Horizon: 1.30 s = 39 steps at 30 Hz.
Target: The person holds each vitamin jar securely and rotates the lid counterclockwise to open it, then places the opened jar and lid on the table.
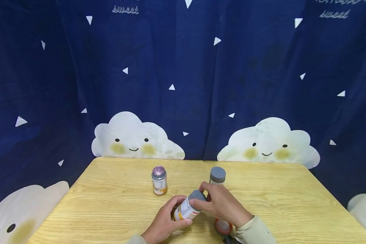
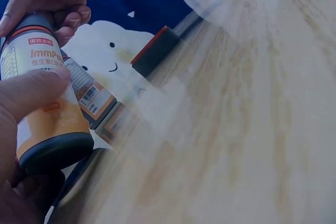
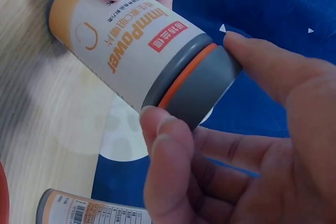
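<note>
Head view: dark blue curtain (image 1: 152, 61), white triangles and smiling clouds (image 1: 134, 137), hangs beyond the held bottle (image 1: 185, 211). Wooden table (image 1: 103, 193) spreads out beneath and around this bottle. Right hand (image 1: 225, 205), light sleeve at the wrist, is at the bottle's cap end; thumb and fingers pinch the cap from opposite sides. Left hand (image 1: 167, 218) is at its body; fingers curl round one side and the thumb presses across the label, as the left wrist view confirms.

Held bottle: tilted, cap end leaning toward the right hand, over the near part of the table. Base contact with the table: cannot tell. Foil-topped bottle (image 1: 160, 183) stands upright, beyond and to the left of the held bottle. Gray-capped bottle (image 1: 217, 178) stands beyond and to the right of it, lower part hidden by the right hand. Loose lid (image 1: 223, 226), red-orange rim, lies just right of the held bottle, near the right wrist. Gray cap (image 3: 207, 87) sits at the held bottle's mouth; narrow orange band (image 3: 187, 75) shows between cap and shoulder.
</note>
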Available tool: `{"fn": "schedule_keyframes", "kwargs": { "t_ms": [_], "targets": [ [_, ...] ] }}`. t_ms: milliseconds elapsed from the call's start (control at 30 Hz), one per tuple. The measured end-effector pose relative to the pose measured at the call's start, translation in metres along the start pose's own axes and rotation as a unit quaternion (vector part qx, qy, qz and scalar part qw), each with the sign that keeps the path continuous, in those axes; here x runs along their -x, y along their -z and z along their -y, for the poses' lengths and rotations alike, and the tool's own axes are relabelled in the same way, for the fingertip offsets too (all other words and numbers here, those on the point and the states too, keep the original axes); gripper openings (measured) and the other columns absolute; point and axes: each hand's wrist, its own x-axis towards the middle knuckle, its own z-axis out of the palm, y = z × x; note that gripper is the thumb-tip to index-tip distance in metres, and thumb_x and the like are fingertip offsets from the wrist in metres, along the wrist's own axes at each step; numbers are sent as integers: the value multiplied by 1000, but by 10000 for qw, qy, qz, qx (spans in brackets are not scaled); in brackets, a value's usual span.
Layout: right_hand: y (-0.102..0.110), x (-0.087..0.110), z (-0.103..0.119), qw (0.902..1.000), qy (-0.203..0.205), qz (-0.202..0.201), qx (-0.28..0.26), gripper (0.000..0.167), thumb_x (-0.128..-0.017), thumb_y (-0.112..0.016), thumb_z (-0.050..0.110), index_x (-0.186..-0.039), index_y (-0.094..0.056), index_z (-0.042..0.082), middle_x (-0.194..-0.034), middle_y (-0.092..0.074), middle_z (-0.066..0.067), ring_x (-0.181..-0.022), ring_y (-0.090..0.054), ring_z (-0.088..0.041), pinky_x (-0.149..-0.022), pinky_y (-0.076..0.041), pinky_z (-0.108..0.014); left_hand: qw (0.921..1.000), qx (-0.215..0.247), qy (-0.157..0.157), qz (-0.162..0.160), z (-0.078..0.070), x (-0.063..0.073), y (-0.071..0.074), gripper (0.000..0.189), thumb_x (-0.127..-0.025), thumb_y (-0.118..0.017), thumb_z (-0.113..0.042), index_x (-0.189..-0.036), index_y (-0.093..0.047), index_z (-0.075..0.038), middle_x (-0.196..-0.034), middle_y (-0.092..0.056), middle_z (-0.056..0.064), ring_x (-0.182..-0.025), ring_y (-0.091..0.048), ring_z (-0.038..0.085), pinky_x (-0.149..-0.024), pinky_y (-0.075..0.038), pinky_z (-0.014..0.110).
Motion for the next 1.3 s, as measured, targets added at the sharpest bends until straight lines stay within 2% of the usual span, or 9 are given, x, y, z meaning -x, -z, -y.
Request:
{"fn": "schedule_keyframes", "kwargs": {
  "t_ms": [267,467,600,867,1133,1300],
  "targets": [
    [-7,0,1,9989,-213,-361,201,38,-84,-68,51,-80,-57,14,-55,-48,10,-43,-39,-2,-39,-33,-24,9987,-478,140,-123,-4,3,1,61,-83,-77,-31,-136,-48,-25,-115,-52,-1,-96,-54,13,-81,-46,26],
    [-9,2,1,9986,-317,-340,268,39,-85,-67,51,-81,-57,14,-54,-47,8,-44,-37,-3,-39,-32,-23,9990,-363,240,-131,-3,3,1,61,-81,-79,-29,-135,-51,-23,-116,-55,-2,-96,-55,12,-79,-48,25],
    [-9,3,1,9990,-228,-294,240,40,-84,-67,53,-81,-56,15,-54,-47,8,-44,-37,-2,-39,-31,-23,9994,-220,247,-114,-3,3,1,61,-79,-81,-26,-133,-53,-21,-118,-56,-2,-98,-56,12,-81,-49,25],
    [-9,5,1,9994,75,-299,132,39,-85,-67,52,-77,-54,16,-52,-45,10,-43,-35,0,-38,-29,-22,9994,-226,202,-166,1,4,1,62,-77,-82,-25,-133,-55,-21,-114,-58,-3,-95,-58,12,-80,-50,25],
    [-7,6,1,9994,141,-274,132,37,-86,-66,51,-77,-53,17,-52,-42,12,-43,-34,1,-39,-29,-21,9992,-231,233,-228,2,2,0,64,-76,-83,-23,-134,-57,-18,-110,-60,-3,-93,-58,11,-78,-50,24],
    [-4,5,0,9985,545,-8,-109,32,-86,-69,47,-91,-60,16,-60,-50,13,-49,-42,1,-43,-36,-20,9996,-72,253,-79,2,3,2,62,-78,-81,-22,-134,-56,-19,-111,-61,-3,-94,-58,12,-79,-50,24]
  ]
}}
